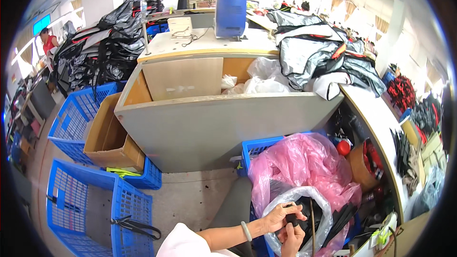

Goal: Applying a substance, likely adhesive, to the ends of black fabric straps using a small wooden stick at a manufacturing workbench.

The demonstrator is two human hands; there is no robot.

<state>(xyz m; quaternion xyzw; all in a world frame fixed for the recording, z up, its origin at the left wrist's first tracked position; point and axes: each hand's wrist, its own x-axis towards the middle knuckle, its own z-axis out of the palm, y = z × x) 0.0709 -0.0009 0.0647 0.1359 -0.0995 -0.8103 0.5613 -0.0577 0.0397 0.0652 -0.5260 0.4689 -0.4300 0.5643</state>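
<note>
A white sleeve (183,242) lies left of the translucent bag (312,192); over the bag's opening, left hand (275,217) and right hand (292,239) meet — fingers closed on a black piece (291,218) — with pink plastic (304,157) beyond.

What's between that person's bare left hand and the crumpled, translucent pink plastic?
In the head view, the rim of the whitish translucent plastic bag lies between the left hand and the pink plastic, plus some dark greyish material.

I can read no words, labels, numbers or signs anywhere, near or far; the pale mark (182,89) on the far brown panel (183,75) is too blurred
</note>
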